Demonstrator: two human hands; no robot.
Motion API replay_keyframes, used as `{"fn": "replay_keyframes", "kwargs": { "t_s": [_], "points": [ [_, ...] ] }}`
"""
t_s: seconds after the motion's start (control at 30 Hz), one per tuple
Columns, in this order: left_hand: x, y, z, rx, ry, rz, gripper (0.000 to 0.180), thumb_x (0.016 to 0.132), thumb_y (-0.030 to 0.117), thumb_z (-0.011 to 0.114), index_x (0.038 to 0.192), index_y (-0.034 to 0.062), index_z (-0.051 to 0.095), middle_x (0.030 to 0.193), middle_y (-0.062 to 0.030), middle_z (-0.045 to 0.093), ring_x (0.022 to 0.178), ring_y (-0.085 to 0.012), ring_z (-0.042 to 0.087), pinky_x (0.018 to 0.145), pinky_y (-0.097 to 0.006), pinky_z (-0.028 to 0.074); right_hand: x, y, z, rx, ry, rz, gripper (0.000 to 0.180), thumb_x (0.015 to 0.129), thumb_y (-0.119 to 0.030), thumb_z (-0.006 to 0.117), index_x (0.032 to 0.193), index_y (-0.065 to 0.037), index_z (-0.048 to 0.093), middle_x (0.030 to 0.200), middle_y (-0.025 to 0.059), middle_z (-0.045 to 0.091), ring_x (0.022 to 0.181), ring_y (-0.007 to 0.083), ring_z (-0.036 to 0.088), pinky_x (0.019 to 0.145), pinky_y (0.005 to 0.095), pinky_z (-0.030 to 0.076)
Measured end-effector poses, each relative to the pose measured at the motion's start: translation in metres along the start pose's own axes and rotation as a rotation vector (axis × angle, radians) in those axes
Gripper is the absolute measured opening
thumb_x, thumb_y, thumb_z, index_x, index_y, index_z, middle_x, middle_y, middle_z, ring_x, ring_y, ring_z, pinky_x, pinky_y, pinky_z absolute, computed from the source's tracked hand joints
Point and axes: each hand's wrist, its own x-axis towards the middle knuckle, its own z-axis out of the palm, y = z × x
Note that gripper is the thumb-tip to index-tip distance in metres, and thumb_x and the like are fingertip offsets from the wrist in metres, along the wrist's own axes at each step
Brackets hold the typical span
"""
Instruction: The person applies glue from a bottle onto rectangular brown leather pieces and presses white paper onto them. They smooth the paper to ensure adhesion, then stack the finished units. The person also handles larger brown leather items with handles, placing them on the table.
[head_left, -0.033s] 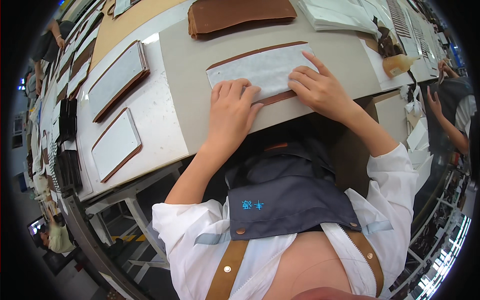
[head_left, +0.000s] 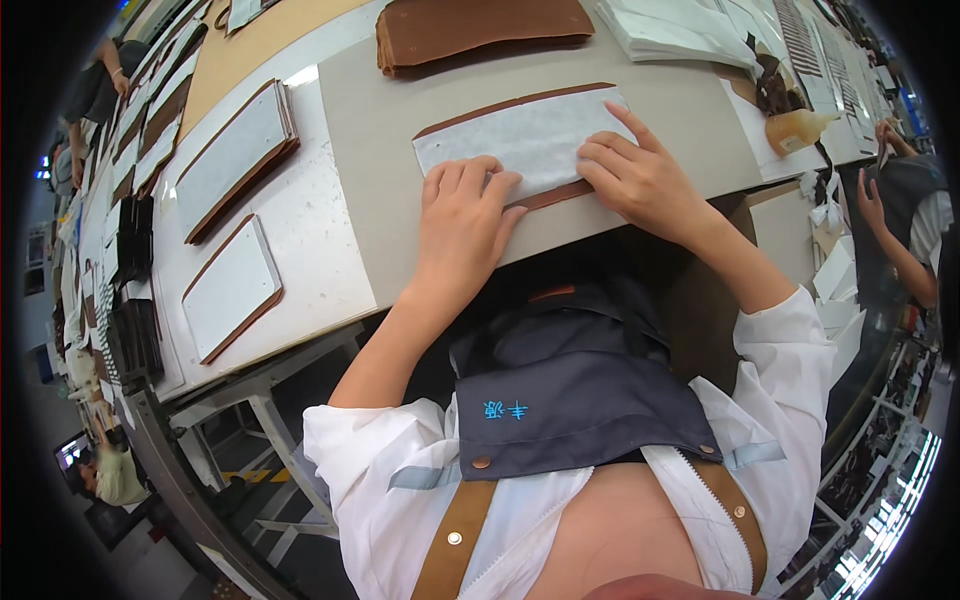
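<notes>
Large stack, far left: pale-faced brown panels (head_left: pixel 235 160) lie fanned at one end, on the white tabletop (head_left: pixel 315 225); a sleeve brushing the loose corners could slide them out of line.
Small stack, nearer the person: shorter pale-faced pieces (head_left: pixel 232 290) lie near the table's front edge; a knock from the left elbow could push them toward the drop.
Left hand: the left hand (head_left: pixel 465 200) rests on the near left part of the panel, fingers bent on top, thumb by the near edge; whether the thumb pinches beneath cannot be told.
Brown stack, beyond the panel: plain brown pieces (head_left: pixel 485 30) sit apart from the work, their left edges uneven.
Panel: the panel (head_left: pixel 520 140), a pale sheet over brown material, lies between and under the two hands on the grey board (head_left: pixel 375 170), close to its front edge; brown shows along the far and near sides. Uneven pressure could skew the sheet or crease it.
Right hand: the right hand (head_left: pixel 640 180) bears on the panel's right part with bent fingers, one finger stretched toward the far corner; any grip underneath is hidden. Dragging that finger could lift or shift the corner.
Bottle, right: an amber bottle (head_left: pixel 795 130) with a nozzle stands or lies beside the board, which cannot be told; if uncapped and bumped, it could leak.
Writing: blue embroidered characters show on the dark apron (head_left: pixel 590 410); no brand label is readable on the panel or bottle.
</notes>
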Motion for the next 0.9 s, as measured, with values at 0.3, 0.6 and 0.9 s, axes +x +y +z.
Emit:
{"fn": "replay_keyframes", "kwargs": {
  "t_s": [0.3, 0.6, 0.9],
  "points": [
    [0.006, -0.002, -0.003, 0.048, -0.059, 0.046, 0.030, 0.080, 0.017, 0.076, 0.106, 0.0102, 0.065, 0.107, -0.0069, 0.059, 0.106, -0.0285, 0.054, 0.096, -0.042, 0.039, -0.001, -0.002, 0.006, 0.028, 0.029, 0.063, 0.011, 0.076, -0.003, 0.064, 0.085, -0.005, 0.059, 0.087, 0.0032, 0.063, 0.092, 0.0182, 0.064, 0.119, 0.0477, 0.032],
    [0.033, 0.014, 0.028, 0.006, 0.002, 0.097, 0.024, 0.079, 0.017, 0.076, 0.099, 0.0091, 0.067, 0.099, -0.0064, 0.059, 0.097, -0.0259, 0.058, 0.089, -0.040, 0.044, -0.002, -0.002, 0.009, 0.105, 0.075, 0.112, 0.017, 0.074, -0.001, 0.068, 0.089, -0.005, 0.061, 0.085, 0.0036, 0.064, 0.088, 0.0189, 0.065, 0.118, 0.0485, 0.033],
    [0.048, 0.031, 0.047, 0.216, -0.044, 0.014, 0.020, 0.070, 0.012, 0.073, 0.086, 0.0082, 0.062, 0.092, -0.0062, 0.059, 0.087, -0.0241, 0.060, 0.072, -0.037, 0.048, -0.004, -0.004, 0.013, 0.160, 0.105, 0.193, 0.016, 0.076, 0.001, 0.069, 0.089, -0.005, 0.062, 0.084, 0.0039, 0.066, 0.085, 0.0194, 0.065, 0.117, 0.0486, 0.034]
  ]
}}
